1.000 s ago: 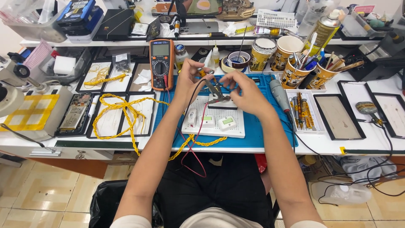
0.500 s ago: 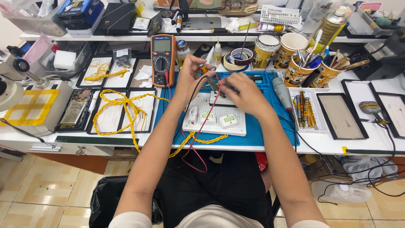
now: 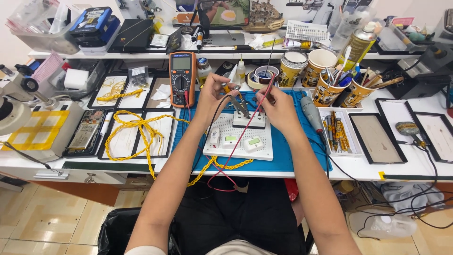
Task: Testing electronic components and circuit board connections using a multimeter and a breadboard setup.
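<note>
Your left hand (image 3: 212,97) is pinched shut on a black test probe (image 3: 234,98), its tip angled down toward the small white block (image 3: 249,120) on the far edge of the white perforated board (image 3: 240,141). Your right hand (image 3: 278,109) is closed around a red test probe (image 3: 267,92), which points up and away, with its red lead trailing toward you across the board. Both hands hover just above the block on the blue mat (image 3: 292,156). The orange multimeter (image 3: 182,78) stands just left of your left hand. 3 small white modules lie on the board's near part.
</note>
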